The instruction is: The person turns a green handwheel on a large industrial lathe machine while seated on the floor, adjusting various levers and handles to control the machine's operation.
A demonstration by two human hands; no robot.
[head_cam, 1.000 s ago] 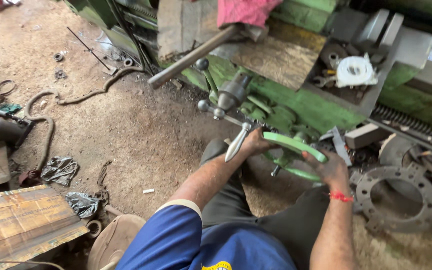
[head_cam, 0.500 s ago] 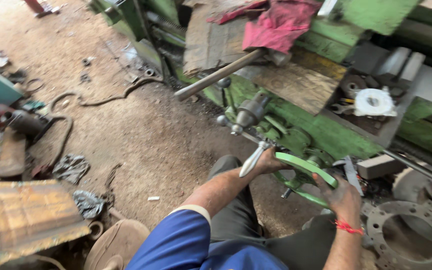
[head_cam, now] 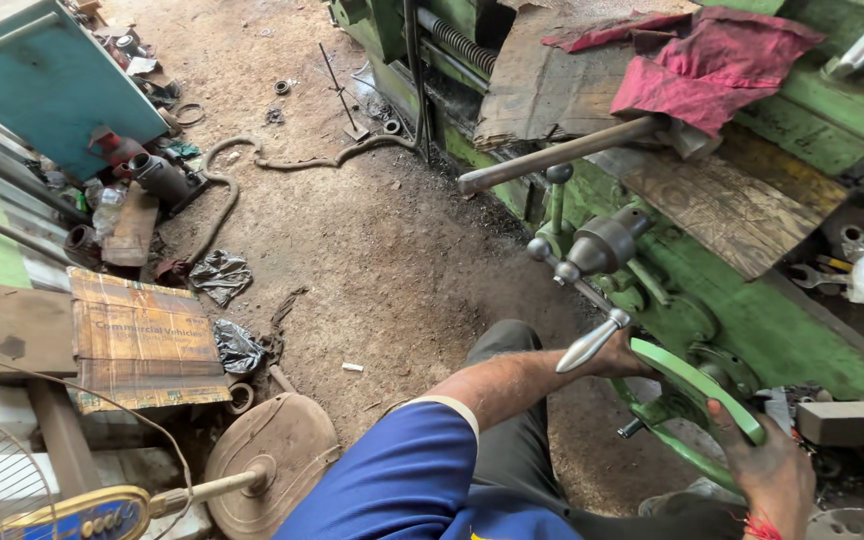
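Handwheel (head_cam: 697, 385), green and round-rimmed, sits on the front of the green lathe (head_cam: 752, 310), and both of the person's hands are on it. The right hand (head_cam: 767, 465) is closed over the near, lower part of the rim, fingers wrapped across the green edge and the grimy back of the hand toward the camera. The left hand (head_cam: 620, 362) lies at the far, upper part of the rim; a polished metal handle (head_cam: 592, 342) crosses in front of it, so whether those fingers are curled round the rim or merely pressed against it cannot be told from here.

As to progress, the grip looks settled and the wheel is in hand on two sides, which suggests the turning is under way rather than finished; nothing in view shows how far the wheel has to go, nor any workpiece being cut.

From the right hand, the wheel's hub and spokes lie just beyond and slightly left, touching the palm side. Beyond the left hand stand a ball-ended lever (head_cam: 552, 255) and a long steel bar (head_cam: 562, 155), both clear of the fingers. A red cloth (head_cam: 702, 60) lies well beyond on a worn wooden board (head_cam: 732, 200). Off past the left arm, well apart, is dirt floor (head_cam: 352, 240) with a flattened cardboard box (head_cam: 147, 340).
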